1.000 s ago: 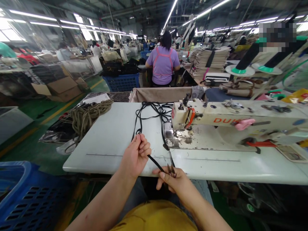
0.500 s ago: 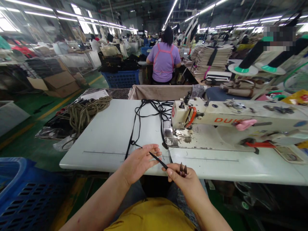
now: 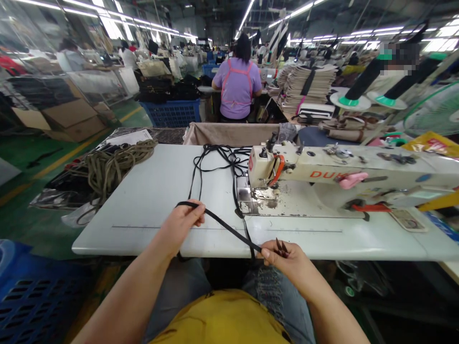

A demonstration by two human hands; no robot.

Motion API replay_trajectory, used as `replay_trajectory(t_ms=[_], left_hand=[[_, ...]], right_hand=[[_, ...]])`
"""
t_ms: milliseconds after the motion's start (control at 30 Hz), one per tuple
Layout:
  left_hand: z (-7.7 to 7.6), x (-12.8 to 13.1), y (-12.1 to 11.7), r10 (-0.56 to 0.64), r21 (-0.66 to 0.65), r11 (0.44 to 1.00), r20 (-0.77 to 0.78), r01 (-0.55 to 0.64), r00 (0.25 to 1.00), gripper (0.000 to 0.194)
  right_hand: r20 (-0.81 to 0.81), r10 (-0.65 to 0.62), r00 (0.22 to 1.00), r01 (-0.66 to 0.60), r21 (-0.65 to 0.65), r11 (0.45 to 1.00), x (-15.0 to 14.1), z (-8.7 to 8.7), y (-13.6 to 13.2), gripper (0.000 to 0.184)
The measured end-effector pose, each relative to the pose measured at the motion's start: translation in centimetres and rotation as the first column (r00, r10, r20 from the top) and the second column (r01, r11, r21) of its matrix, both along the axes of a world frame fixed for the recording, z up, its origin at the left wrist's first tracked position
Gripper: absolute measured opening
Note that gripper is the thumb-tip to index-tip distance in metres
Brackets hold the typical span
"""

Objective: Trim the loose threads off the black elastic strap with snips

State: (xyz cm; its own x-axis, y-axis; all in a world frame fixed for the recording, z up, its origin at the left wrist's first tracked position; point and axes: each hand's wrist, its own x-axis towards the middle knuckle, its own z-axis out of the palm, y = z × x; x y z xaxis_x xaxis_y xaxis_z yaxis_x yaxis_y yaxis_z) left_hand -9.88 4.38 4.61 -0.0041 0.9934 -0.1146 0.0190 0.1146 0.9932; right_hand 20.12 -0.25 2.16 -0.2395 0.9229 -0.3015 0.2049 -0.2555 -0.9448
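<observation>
A narrow black strap (image 3: pixel 229 228) runs slantwise between my two hands over the front of the white sewing table (image 3: pixel 143 191). My left hand (image 3: pixel 186 220) pinches it between thumb and fingers. Lower and to the right, my right hand (image 3: pixel 281 255) grips the strap's end with thumb and forefinger. Small dark-bladed thread snips (image 3: pixel 281 247) are tucked in that same hand, points upward, their handles mostly hidden. More black strap (image 3: pixel 218 157) lies in loose loops by the sewing machine (image 3: pixel 258 177), and some hangs over the table's front edge.
Olive straps (image 3: pixel 118 165) are heaped beyond the table's left end. A blue basket (image 3: pixel 32 286) stands low at left. Thread cones (image 3: pixel 364 81) rise behind the machine at right. A co-worker in purple (image 3: pixel 238 86) sits ahead, back turned, beyond a fabric-lined bin (image 3: pixel 229 134).
My left hand has gone from open fingers to a pinch on the strap and moved left. My right hand shifted slightly right, and a longer stretch of strap now spans between them.
</observation>
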Motion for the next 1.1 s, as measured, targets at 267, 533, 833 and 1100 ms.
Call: replay_trajectory(t_ms=[267, 533, 833, 1100], left_hand=[[-0.5, -5.3, 1.2, 0.366, -0.049, 0.930, 0.221, -0.364, 0.904, 0.046], [-1.0, -4.1, 1.1, 0.303, -0.063, 0.952, 0.309, -0.298, 0.902, 0.036], [0.4, 2.5, -1.5, -0.016, -0.099, 0.993, 0.376, 0.057, 0.926, 0.030], [0.7, 6.3, -2.9, -0.202, -0.119, 0.960, 0.327, 0.252, 0.923, 0.033]], right_hand=[[0.097, -0.027, 0.995, 0.032, -0.052, 0.998, 5.4, -1.2, -1.9, 0.044], [0.129, -0.016, 0.992, 0.021, -0.036, 0.999, 7.1, -0.7, -2.6, 0.043], [0.267, -0.045, 0.963, 0.027, 0.072, 0.997, 5.7, 0.7, -1.8, 0.034], [0.177, -0.128, 0.976, 0.044, 0.415, 0.909, -1.7, 4.7, -1.4, 0.016]])
